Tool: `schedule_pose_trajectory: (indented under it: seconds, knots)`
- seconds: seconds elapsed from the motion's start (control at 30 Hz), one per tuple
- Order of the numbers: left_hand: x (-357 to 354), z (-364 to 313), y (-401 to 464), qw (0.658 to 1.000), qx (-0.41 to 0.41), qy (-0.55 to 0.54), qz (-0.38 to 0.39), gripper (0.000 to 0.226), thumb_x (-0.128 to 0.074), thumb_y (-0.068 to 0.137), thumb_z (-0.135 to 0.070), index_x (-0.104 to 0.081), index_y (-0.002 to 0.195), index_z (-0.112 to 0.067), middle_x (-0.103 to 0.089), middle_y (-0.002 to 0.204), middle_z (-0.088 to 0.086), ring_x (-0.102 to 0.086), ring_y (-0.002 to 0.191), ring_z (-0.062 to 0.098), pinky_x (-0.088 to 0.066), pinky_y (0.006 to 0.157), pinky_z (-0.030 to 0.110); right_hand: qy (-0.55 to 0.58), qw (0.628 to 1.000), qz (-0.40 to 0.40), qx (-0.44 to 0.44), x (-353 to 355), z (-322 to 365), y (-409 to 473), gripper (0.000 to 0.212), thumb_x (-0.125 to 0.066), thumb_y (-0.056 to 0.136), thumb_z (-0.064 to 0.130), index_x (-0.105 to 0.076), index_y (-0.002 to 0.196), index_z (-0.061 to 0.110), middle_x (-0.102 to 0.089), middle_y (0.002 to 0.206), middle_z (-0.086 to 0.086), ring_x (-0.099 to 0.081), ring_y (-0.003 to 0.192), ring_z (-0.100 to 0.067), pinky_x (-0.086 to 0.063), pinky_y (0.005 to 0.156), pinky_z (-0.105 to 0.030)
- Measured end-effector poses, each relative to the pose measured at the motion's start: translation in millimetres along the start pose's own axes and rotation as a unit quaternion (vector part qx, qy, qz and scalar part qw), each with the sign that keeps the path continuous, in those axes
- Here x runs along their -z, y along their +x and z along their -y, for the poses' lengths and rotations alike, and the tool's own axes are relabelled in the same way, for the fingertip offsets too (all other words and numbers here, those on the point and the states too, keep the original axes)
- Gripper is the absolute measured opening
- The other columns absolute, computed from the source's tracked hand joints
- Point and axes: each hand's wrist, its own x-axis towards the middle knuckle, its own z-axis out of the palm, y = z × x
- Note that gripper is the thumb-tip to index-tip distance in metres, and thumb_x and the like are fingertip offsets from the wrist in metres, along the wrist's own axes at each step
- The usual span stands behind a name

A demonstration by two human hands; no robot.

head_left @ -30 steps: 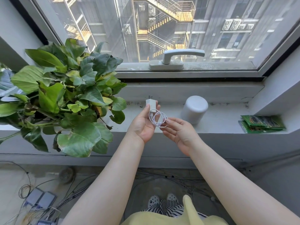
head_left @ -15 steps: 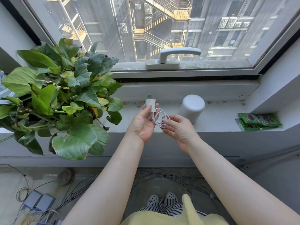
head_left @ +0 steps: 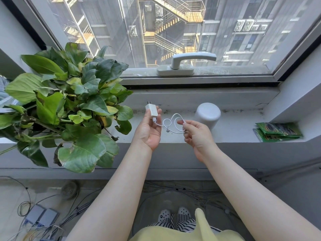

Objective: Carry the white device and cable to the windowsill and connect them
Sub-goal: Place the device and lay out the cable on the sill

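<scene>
Nearest the camera, a yellow garment point(head_left: 187, 232) and striped trouser legs show above two white perforated shoes point(head_left: 173, 213), with loose wires point(head_left: 73, 213) strewn over the floor to their left. Two bare forearms reach up from there toward the windowsill point(head_left: 243, 131).

The left hand point(head_left: 149, 129) is palm up in front of the sill's near edge, its thumb and fingers pinching the small white charger plug point(head_left: 151, 110), whose metal prongs point away from the person. The white cable point(head_left: 171, 125) leaves the plug's near end and runs rightward in a couple of loose loops to the right hand point(head_left: 196, 134), which is closed on it between thumb and fingertips. A small connector seems to dangle from the loops between the two hands, though it is too small to be sure. The hands are apart, with the cable slack between them, above the sill rather than on it.

On the sill just beyond and right of the right hand stands the white device point(head_left: 207, 115), a round-topped cylinder, upright and touched by neither hand. Farther right on the sill lie green packets point(head_left: 278, 131). At the sill's left end a leafy potted plant point(head_left: 69, 108) spreads over the edge. Behind the sill, the window handle point(head_left: 184, 64) lies horizontal on the frame, and through the glass are buildings with yellow stairways point(head_left: 166, 39).
</scene>
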Motion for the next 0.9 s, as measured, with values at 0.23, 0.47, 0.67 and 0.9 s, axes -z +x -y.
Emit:
schedule_pose_trajectory:
  seconds: [0.23,0.47,0.67,0.9]
  knots:
    - [8,-11,10,0.998,-0.043,0.006,-0.038,0.027,-0.054,0.092,-0.036,-0.061,0.105,-0.013,-0.070,0.096,-0.002,-0.068,0.074,0.007,-0.052,0.046,0.013,-0.007,0.999,-0.022,0.034,15,3,-1,0.029,-0.036,0.101,0.019,-0.050,0.076,0.017,-0.037,0.064,0.003,-0.023,0.041,-0.006,-0.019,0.039,-0.014]
    - [12,-10,14,0.995,-0.059,0.073,-0.043,0.025,-0.047,0.097,-0.035,-0.059,0.101,-0.014,-0.059,0.088,-0.004,-0.045,0.038,0.000,-0.028,0.034,0.008,-0.010,0.989,0.024,0.148,16,12,-11,0.026,-0.039,0.100,0.014,-0.055,0.080,0.015,-0.052,0.068,0.000,-0.046,0.048,-0.007,-0.039,0.048,-0.018]
    - [2,0,7,0.992,-0.047,0.115,0.018,0.022,-0.043,0.099,-0.023,-0.056,0.111,-0.009,-0.065,0.099,0.003,-0.044,0.042,0.001,-0.033,0.040,0.010,-0.094,0.980,0.022,0.173,7,17,-2,0.026,-0.050,0.092,0.000,-0.066,0.098,0.020,-0.062,0.078,-0.005,-0.059,0.054,-0.004,-0.051,0.059,-0.019]
    - [6,-13,12,0.969,-0.133,0.195,-0.072,0.015,-0.049,0.097,-0.020,-0.056,0.110,-0.018,-0.062,0.085,-0.002,-0.037,0.037,-0.001,-0.024,0.034,0.010,-0.136,0.958,-0.070,0.245,20,32,-6,0.011,-0.058,0.091,0.010,-0.063,0.086,0.018,-0.074,0.076,0.007,-0.064,0.053,-0.011,-0.044,0.046,-0.019]
